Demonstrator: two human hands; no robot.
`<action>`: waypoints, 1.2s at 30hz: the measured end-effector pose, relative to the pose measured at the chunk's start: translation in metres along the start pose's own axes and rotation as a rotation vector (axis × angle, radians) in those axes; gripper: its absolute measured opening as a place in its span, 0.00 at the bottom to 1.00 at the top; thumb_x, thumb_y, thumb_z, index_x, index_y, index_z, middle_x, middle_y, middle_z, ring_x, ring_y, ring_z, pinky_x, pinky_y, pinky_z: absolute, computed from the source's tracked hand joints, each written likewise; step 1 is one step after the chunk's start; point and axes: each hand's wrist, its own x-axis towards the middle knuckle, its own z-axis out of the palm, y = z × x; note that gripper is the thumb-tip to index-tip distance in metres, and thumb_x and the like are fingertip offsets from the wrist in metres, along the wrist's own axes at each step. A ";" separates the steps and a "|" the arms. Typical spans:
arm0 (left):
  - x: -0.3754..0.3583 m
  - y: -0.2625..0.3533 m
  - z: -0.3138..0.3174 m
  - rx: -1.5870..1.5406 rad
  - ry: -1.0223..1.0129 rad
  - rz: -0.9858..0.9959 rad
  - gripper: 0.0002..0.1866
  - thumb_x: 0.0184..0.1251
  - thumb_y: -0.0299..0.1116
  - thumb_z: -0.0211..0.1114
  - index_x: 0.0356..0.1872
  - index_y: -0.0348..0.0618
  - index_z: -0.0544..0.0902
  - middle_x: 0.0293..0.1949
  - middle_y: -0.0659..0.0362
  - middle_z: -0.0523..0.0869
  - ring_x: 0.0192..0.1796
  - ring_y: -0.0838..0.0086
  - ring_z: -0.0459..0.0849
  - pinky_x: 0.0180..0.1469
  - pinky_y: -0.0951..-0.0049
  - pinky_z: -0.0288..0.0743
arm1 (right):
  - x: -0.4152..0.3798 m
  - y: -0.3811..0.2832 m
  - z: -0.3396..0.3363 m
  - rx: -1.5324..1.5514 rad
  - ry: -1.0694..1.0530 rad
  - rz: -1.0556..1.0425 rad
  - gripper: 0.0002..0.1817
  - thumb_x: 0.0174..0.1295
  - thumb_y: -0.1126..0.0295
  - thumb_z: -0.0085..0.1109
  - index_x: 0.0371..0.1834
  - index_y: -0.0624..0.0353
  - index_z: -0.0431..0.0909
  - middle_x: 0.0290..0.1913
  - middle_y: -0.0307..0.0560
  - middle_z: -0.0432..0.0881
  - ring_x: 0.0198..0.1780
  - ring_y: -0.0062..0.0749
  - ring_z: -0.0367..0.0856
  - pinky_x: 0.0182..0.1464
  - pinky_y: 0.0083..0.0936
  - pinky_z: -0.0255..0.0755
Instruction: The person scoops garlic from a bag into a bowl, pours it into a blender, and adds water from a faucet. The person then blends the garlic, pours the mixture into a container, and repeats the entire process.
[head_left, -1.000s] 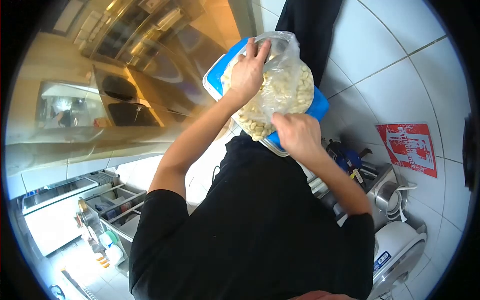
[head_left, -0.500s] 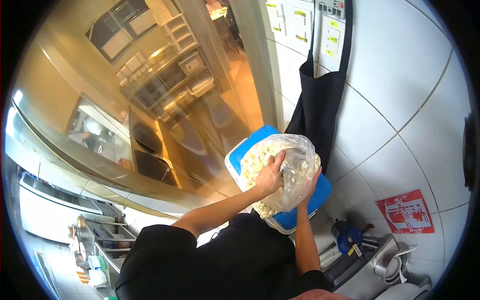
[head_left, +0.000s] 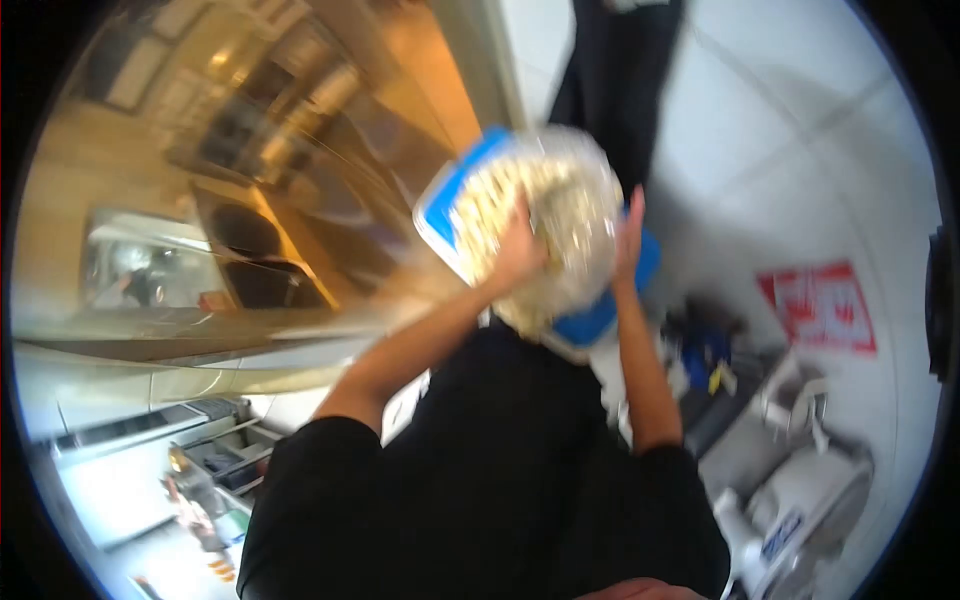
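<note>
A clear plastic bag [head_left: 585,235] full of small pale cream-coloured pieces [head_left: 480,215] lies on a blue-and-white tub [head_left: 436,213] in front of my chest. My left hand [head_left: 518,250] reaches over the pieces and closes on the plastic near the middle; motion blurs its fingertips. Flat along the right side of the bag is my right hand [head_left: 630,240], its fingers stretched upward. The bag covers most of the tub.
A dark apron [head_left: 620,90] hangs on the white tiled wall, which bears a red-and-white sign [head_left: 820,308]. At lower right lie a blue object [head_left: 705,355] and a white sack [head_left: 810,500]. Glass panes stand at left, with a kitchen counter [head_left: 130,440] lower left.
The view has shifted and blurred, so the bag and tub appear higher. My right hand's fingers now stretch up beside the bag; my left hand stays on it.
</note>
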 end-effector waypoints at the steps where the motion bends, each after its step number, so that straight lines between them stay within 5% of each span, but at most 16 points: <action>1: 0.000 0.004 0.000 0.017 0.010 0.001 0.50 0.42 0.19 0.57 0.70 0.36 0.40 0.58 0.31 0.65 0.54 0.41 0.73 0.56 0.57 0.70 | 0.005 0.004 -0.006 0.083 0.006 0.082 0.32 0.69 0.56 0.37 0.71 0.65 0.48 0.72 0.56 0.50 0.73 0.44 0.46 0.72 0.34 0.40; 8: -0.004 0.006 0.013 0.049 0.107 -0.049 0.47 0.45 0.16 0.57 0.69 0.36 0.43 0.58 0.33 0.66 0.51 0.41 0.75 0.53 0.56 0.71 | 0.016 0.057 0.029 0.336 -0.099 0.246 0.28 0.72 0.57 0.35 0.69 0.63 0.55 0.68 0.51 0.61 0.69 0.34 0.58 0.68 0.26 0.51; 10: -0.003 -0.002 0.019 -0.089 0.113 0.065 0.43 0.48 0.20 0.62 0.68 0.37 0.50 0.57 0.38 0.71 0.59 0.51 0.72 0.60 0.63 0.66 | 0.012 0.007 0.043 0.749 0.049 0.635 0.29 0.71 0.54 0.35 0.68 0.64 0.56 0.65 0.53 0.65 0.67 0.32 0.63 0.66 0.25 0.55; 11: -0.003 0.003 0.017 -0.109 0.083 -0.009 0.40 0.51 0.23 0.64 0.66 0.38 0.53 0.57 0.42 0.72 0.59 0.55 0.73 0.62 0.66 0.64 | 0.021 -0.057 0.038 0.820 -0.052 0.714 0.31 0.69 0.57 0.40 0.69 0.65 0.52 0.68 0.59 0.59 0.70 0.40 0.56 0.69 0.31 0.51; 12: -0.004 -0.002 0.017 -0.098 0.079 -0.018 0.40 0.51 0.23 0.64 0.66 0.38 0.53 0.57 0.42 0.72 0.59 0.55 0.73 0.62 0.66 0.64 | 0.013 -0.038 0.044 0.830 -0.049 0.725 0.31 0.69 0.57 0.40 0.69 0.65 0.52 0.68 0.59 0.59 0.70 0.40 0.56 0.69 0.31 0.51; 14: 0.004 -0.015 0.022 -0.357 0.118 0.003 0.37 0.53 0.15 0.53 0.67 0.41 0.53 0.59 0.43 0.71 0.56 0.52 0.76 0.60 0.62 0.67 | 0.007 0.017 0.053 -0.344 -0.033 -0.171 0.35 0.65 0.60 0.46 0.70 0.66 0.48 0.71 0.63 0.49 0.73 0.52 0.47 0.71 0.39 0.45; 15: 0.009 -0.028 0.023 -0.598 0.084 -0.112 0.36 0.53 0.12 0.47 0.67 0.41 0.54 0.59 0.46 0.71 0.54 0.55 0.77 0.57 0.60 0.71 | 0.008 0.012 0.048 -0.357 -0.142 -0.138 0.37 0.61 0.64 0.47 0.71 0.66 0.44 0.73 0.63 0.41 0.73 0.59 0.39 0.72 0.43 0.39; 18: 0.008 -0.025 -0.006 -0.994 -0.122 -0.390 0.37 0.51 0.09 0.44 0.66 0.41 0.57 0.59 0.46 0.72 0.52 0.56 0.78 0.55 0.57 0.74 | 0.020 -0.017 0.029 -0.537 -0.452 -0.155 0.37 0.62 0.65 0.46 0.71 0.66 0.44 0.73 0.63 0.42 0.74 0.59 0.38 0.73 0.41 0.38; 20: 0.010 -0.041 -0.007 -1.071 -0.118 -0.332 0.34 0.51 0.10 0.46 0.65 0.37 0.61 0.57 0.45 0.73 0.52 0.57 0.79 0.55 0.55 0.74 | 0.023 -0.028 0.016 -0.450 -0.498 -0.145 0.34 0.67 0.62 0.39 0.72 0.64 0.41 0.74 0.58 0.40 0.75 0.51 0.36 0.73 0.39 0.34; 22: 0.007 -0.036 -0.015 -1.079 -0.198 -0.606 0.29 0.55 0.14 0.46 0.62 0.32 0.64 0.57 0.45 0.74 0.53 0.56 0.78 0.57 0.54 0.73 | 0.024 -0.041 0.008 0.251 -0.319 0.197 0.37 0.70 0.43 0.22 0.74 0.56 0.38 0.76 0.48 0.38 0.76 0.40 0.34 0.73 0.36 0.30; 24: 0.005 -0.038 -0.015 -1.310 -0.273 -0.534 0.24 0.61 0.21 0.48 0.61 0.29 0.66 0.55 0.44 0.75 0.54 0.57 0.78 0.58 0.55 0.72 | 0.017 -0.070 0.001 0.416 -0.124 0.365 0.37 0.69 0.41 0.21 0.74 0.53 0.38 0.76 0.45 0.40 0.76 0.37 0.37 0.72 0.38 0.33; 27: -0.001 -0.013 -0.014 -1.140 -0.152 -0.585 0.21 0.68 0.29 0.47 0.59 0.30 0.68 0.54 0.47 0.77 0.55 0.60 0.77 0.61 0.59 0.69 | -0.011 -0.036 -0.014 0.390 -0.073 0.372 0.38 0.69 0.40 0.24 0.74 0.54 0.41 0.75 0.46 0.43 0.75 0.37 0.40 0.72 0.39 0.36; 30: 0.011 -0.026 0.003 -1.164 -0.284 -0.517 0.20 0.68 0.28 0.47 0.60 0.31 0.68 0.54 0.47 0.77 0.55 0.60 0.77 0.60 0.60 0.70 | -0.045 -0.028 -0.021 0.341 -0.015 0.417 0.38 0.68 0.41 0.29 0.73 0.57 0.44 0.74 0.48 0.47 0.74 0.39 0.44 0.72 0.38 0.37; 32: 0.018 -0.033 -0.005 -1.168 -0.217 -0.496 0.20 0.61 0.21 0.48 0.56 0.31 0.70 0.47 0.46 0.80 0.49 0.60 0.80 0.50 0.60 0.77 | -0.066 -0.033 -0.013 0.352 0.082 0.397 0.39 0.68 0.42 0.34 0.72 0.61 0.46 0.73 0.50 0.49 0.74 0.40 0.47 0.72 0.38 0.39; 36: 0.039 -0.039 -0.052 -0.617 -0.084 -0.491 0.34 0.46 0.12 0.47 0.62 0.36 0.61 0.51 0.46 0.76 0.50 0.61 0.80 0.50 0.63 0.78 | -0.094 -0.041 0.014 0.308 0.264 0.397 0.36 0.68 0.52 0.39 0.71 0.65 0.47 0.73 0.52 0.50 0.73 0.39 0.47 0.72 0.35 0.39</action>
